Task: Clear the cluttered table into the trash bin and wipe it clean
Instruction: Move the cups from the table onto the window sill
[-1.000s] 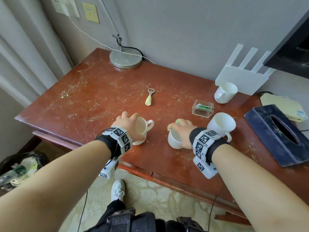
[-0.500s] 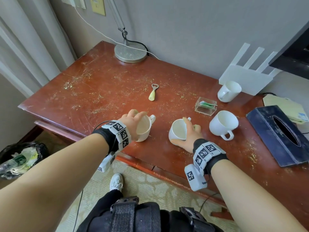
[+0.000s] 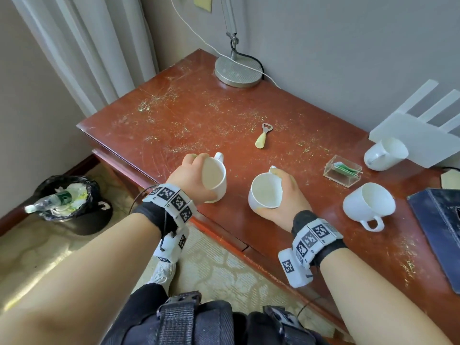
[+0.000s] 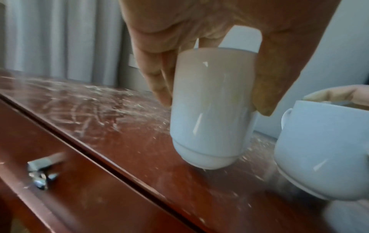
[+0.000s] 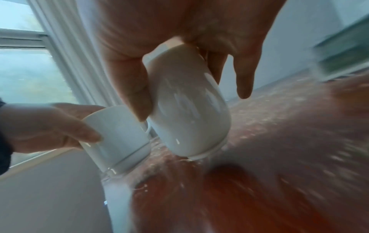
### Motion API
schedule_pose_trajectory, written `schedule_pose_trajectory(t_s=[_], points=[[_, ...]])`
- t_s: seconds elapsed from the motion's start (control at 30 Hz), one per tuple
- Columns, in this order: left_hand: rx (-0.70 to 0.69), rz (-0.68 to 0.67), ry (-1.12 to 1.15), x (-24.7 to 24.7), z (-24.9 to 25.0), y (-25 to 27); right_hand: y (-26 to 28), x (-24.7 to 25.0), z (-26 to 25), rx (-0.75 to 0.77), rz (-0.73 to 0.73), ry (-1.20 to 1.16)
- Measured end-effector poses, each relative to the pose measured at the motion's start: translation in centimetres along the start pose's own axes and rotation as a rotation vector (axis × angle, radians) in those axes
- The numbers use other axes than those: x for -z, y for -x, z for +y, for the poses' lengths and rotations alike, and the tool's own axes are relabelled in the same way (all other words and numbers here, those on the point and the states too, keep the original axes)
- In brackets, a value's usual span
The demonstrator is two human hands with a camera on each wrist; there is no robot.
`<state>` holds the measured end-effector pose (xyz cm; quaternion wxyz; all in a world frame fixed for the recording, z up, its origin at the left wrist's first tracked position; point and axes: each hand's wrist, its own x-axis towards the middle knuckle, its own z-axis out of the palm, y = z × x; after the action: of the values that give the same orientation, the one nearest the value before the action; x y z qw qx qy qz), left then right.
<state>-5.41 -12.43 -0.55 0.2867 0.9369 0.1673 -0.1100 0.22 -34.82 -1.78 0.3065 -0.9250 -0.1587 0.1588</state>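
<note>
We see 2 hands over the front edge of the red-brown desk (image 3: 189,115), and each hand holds 1 white cup. The left hand (image 3: 191,181) has its fingers and thumb curled round the left cup (image 3: 215,179). In the left wrist view this cup (image 4: 211,107) is tipped, with its foot just above or only just touching the wood; we cannot tell which. The right hand (image 3: 283,197) has its fingers curled round the right cup (image 3: 265,194), with the palm at the side of the cup. In the right wrist view this cup (image 5: 189,107) leans over too, with its low edge right at the desk top. The 2 cups are near each other but do not touch.

Small yellow-green crumbs (image 3: 159,103) lie all over the desk. A bottle opener (image 3: 263,136) lies in the middle. A clear little box (image 3: 343,171) sits toward the right edge. 2 more white cups are there as well: one on its side (image 3: 368,206) near the front, and one (image 3: 385,154) at the back by a white plastic stand (image 3: 413,135). A dark blue tissue box (image 3: 440,225) is at the right edge. A lamp base (image 3: 237,72) stands at the back edge.

The trash bin (image 3: 69,202), with a black bag, stands on the floor past the left edge of the desk. It has a plastic bottle (image 3: 49,200) and paper in it.
</note>
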Motion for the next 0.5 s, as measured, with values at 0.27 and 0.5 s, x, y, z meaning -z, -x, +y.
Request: schedule_pose_trajectory(t_s=[0.27,0.5], points=[[0.106,0.254,0.108,7.7,-7.1,3.1,-3.5,-2.9,-11.5,0.259,-0.097,-0.133],[0.251,0.419,0.165,16.3,-18.1,6.9,-6.7,-9.3,-24.4,0.498,-0.219,-0.124]])
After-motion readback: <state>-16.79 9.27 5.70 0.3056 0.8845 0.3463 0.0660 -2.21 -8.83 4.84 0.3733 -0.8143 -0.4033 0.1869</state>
